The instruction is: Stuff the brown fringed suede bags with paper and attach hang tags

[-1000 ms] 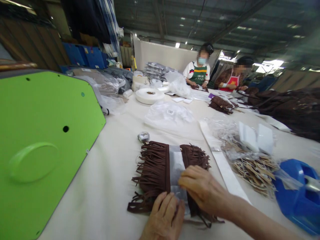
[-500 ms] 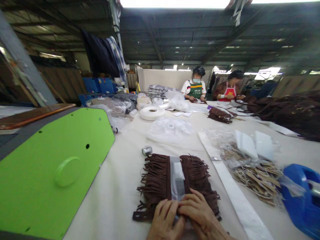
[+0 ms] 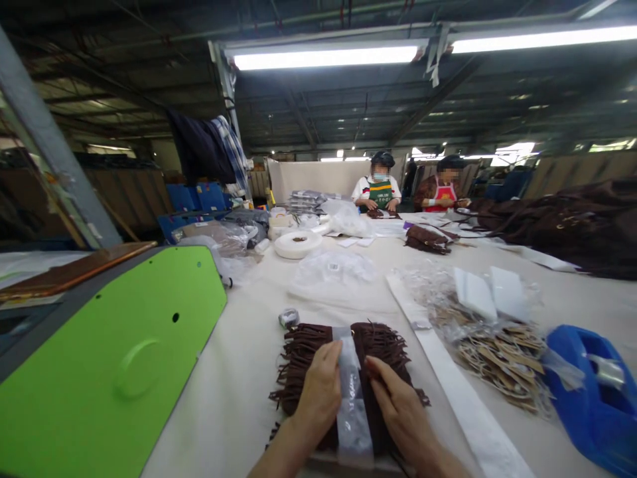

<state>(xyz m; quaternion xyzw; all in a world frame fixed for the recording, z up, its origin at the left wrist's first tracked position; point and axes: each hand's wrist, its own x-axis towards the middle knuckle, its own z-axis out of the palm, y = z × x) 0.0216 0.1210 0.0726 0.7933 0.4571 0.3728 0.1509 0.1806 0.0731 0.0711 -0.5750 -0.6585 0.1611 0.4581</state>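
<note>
A brown fringed piece (image 3: 383, 345) lies on the white table (image 3: 239, 372) right in front of me. A clear plastic band (image 3: 351, 392) runs down its middle. My left hand (image 3: 321, 388) lies flat on the fringe just left of the band, fingers stretched out. My right hand (image 3: 401, 408) rests flat on the fringe to the right of the band, fingers also extended. Neither hand grips anything.
A bright green machine cover (image 3: 119, 358) fills the left. A blue tape dispenser (image 3: 594, 392) sits at right, beside a bag of paper tags (image 3: 502, 348) and a long white strip (image 3: 462, 411). Two other people (image 3: 381, 189) work at the table's far end near brown bags (image 3: 572, 222).
The view has tilted upward. My hands moved from the near end of the band, fingers bunched together, to lie flat on either side of it, further up the fringe.
</note>
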